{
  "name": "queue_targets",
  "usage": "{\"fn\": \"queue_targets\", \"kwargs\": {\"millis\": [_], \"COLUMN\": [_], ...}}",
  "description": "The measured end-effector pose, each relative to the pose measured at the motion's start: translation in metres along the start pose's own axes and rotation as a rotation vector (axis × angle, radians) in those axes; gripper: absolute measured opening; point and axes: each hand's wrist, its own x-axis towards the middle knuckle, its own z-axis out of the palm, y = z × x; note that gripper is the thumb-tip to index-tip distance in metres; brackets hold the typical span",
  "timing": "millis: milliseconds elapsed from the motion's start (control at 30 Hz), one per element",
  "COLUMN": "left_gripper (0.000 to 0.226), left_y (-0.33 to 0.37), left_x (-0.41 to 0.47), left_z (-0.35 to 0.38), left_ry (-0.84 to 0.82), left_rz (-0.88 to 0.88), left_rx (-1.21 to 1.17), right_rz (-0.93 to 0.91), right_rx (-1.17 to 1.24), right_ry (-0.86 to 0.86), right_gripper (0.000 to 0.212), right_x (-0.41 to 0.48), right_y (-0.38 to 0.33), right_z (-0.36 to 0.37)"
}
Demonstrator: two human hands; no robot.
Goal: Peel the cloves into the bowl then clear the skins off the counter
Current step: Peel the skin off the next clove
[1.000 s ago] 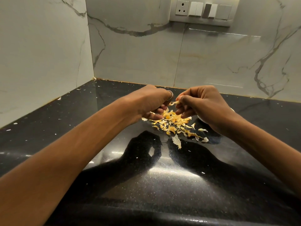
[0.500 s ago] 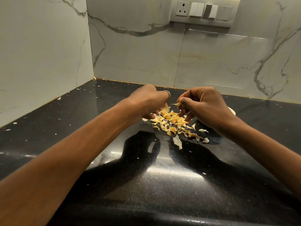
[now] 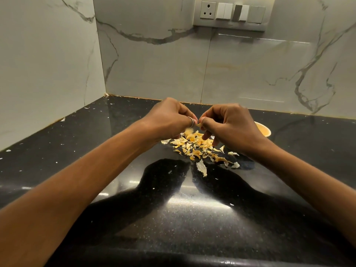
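Observation:
My left hand (image 3: 169,118) and my right hand (image 3: 229,126) meet above a pile of garlic skins (image 3: 194,146) on the black counter (image 3: 173,209). Between the fingertips of both hands sits a small garlic clove (image 3: 198,124), pinched from both sides, mostly hidden by the fingers. A ring shows on a finger of my left hand. The pale bowl (image 3: 263,130) stands behind my right hand, and only its right rim shows; its inside is hidden.
Marble walls close off the counter at the left and the back, meeting in a corner. A switch panel (image 3: 231,13) is on the back wall. Tiny white skin flecks (image 3: 62,119) lie scattered over the left part of the counter.
Both hands have risen slightly above the skin pile and drawn closer, fingertip to fingertip. More of the bowl's rim shows behind my right hand.

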Motion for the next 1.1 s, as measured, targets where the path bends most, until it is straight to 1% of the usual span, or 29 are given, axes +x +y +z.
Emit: {"fn": "queue_targets", "kwargs": {"millis": [233,433,833,1100], "left_gripper": [0.009,0.007,0.010,0.007], "left_y": [0.0009,0.0014,0.0003,0.0000], "left_x": [-0.0020,-0.0023,-0.0025,-0.0019], "left_z": [0.0031,0.0050,0.0063,0.0092], "left_ry": [-0.026,0.011,0.021,0.067], "left_rz": [0.063,0.055,0.068,0.064], "left_rx": [-0.010,-0.033,-0.002,0.024], "right_rz": [-0.054,-0.082,-0.076,-0.076], "right_rx": [-0.080,-0.103,-0.089,-0.061], "right_ry": [0.028,0.042,0.032,0.034], "right_gripper": [0.010,0.012,0.013,0.016], "right_x": [0.0008,0.0025,0.0045,0.0041], "right_y": [0.0030,0.0037,0.0056,0.0053], "right_z": [0.0005,0.0005,0.0020,0.0051]}}
